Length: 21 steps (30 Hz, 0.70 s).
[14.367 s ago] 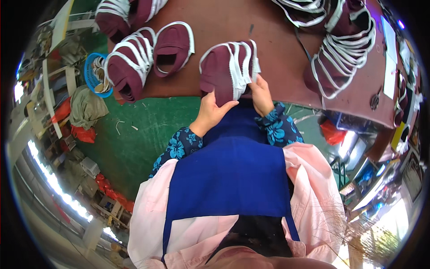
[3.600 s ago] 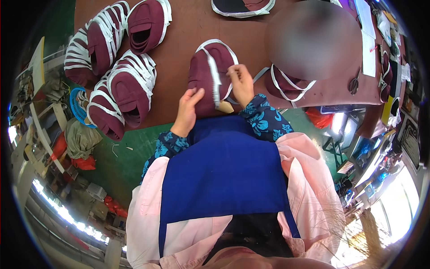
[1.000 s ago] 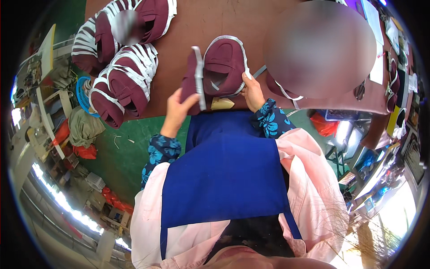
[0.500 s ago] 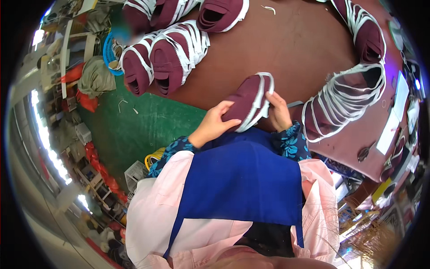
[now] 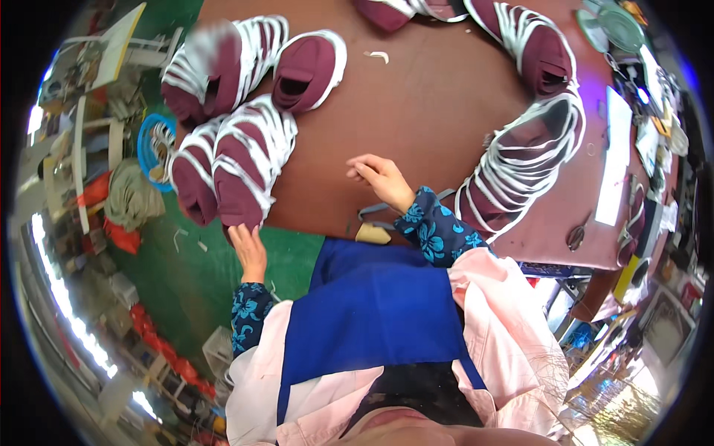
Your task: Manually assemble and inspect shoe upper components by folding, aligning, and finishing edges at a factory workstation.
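Observation:
Maroon shoe uppers with white edging lie nested in rows on the brown table [image 5: 357, 97]. My left hand [image 5: 251, 251] is at the near end of one row of shoe uppers [image 5: 242, 175], its stretched fingertips touching the lowest toe. Those fingers are slightly apart and do not wrap round the upper. Over the table's near middle hovers my right hand [image 5: 381, 178], with nothing in it; its fingers are loosely bent and apart. Below it, by the table edge, sit a small yellowish block [image 5: 373, 235] and a grey strap-like piece [image 5: 375, 211].
Another long row of shoe uppers [image 5: 520, 160] curves along the right side. A single upper [image 5: 309, 70] lies at the back left. White scraps [image 5: 379, 56], a white sheet [image 5: 613, 156] and a dark oval object [image 5: 576, 236] are on the table. A blue basket [image 5: 155, 152] stands left.
The shoe upper that both hands held is out of them, seemingly on the left row. My left hand has moved left to that row; my right hand has shifted left, empty. The view has shifted too.

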Each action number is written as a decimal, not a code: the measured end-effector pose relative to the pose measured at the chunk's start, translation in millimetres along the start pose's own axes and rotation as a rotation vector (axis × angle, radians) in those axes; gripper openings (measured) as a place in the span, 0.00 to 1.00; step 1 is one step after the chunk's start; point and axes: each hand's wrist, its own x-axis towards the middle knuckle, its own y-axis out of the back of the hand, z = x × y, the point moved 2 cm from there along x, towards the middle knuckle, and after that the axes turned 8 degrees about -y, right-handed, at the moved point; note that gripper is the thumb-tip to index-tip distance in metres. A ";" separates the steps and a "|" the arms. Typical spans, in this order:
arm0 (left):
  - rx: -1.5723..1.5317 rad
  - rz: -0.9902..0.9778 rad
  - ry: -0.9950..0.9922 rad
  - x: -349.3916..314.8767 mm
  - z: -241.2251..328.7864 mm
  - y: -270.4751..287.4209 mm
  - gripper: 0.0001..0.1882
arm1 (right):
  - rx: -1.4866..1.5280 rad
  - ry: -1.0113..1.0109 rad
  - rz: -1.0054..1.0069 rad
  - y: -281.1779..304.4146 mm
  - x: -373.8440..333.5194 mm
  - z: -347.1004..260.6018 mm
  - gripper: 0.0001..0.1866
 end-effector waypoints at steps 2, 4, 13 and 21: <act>0.012 0.137 -0.048 27.6 -9.2 -8.1 0.17 | -0.065 0.051 0.129 33.0 16.7 19.7 0.12; 0.195 0.227 -0.141 50.2 -19.1 -15.7 0.18 | -0.325 0.194 0.303 80.0 40.5 11.9 0.11; 0.402 -0.548 0.272 113.6 49.5 68.5 0.22 | -0.688 0.611 1.032 256.7 235.3 -188.2 0.17; -0.589 -0.301 -0.203 221.7 157.0 -7.2 0.13 | -0.866 -0.003 0.879 263.8 326.8 -235.6 0.30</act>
